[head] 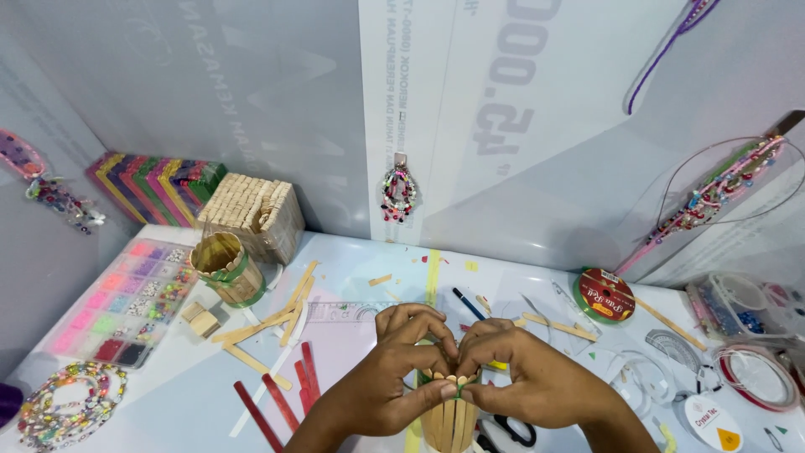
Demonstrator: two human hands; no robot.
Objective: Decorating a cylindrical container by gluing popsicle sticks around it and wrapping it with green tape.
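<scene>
Both hands meet at the bottom middle of the view over an upright bundle of plain wooden craft sticks. My left hand curls around the bundle's left side, thumb across the stick tops. My right hand closes on the right side, fingertips touching those of the left. A thin green band shows between the fingertips at the stick tops. The lower part of the bundle runs out of the frame.
Loose plain sticks and red sticks lie to the left. A finished stick cup with a green band, a stick box, a bead tray, a red and green spool, scissors and tape rolls surround the hands.
</scene>
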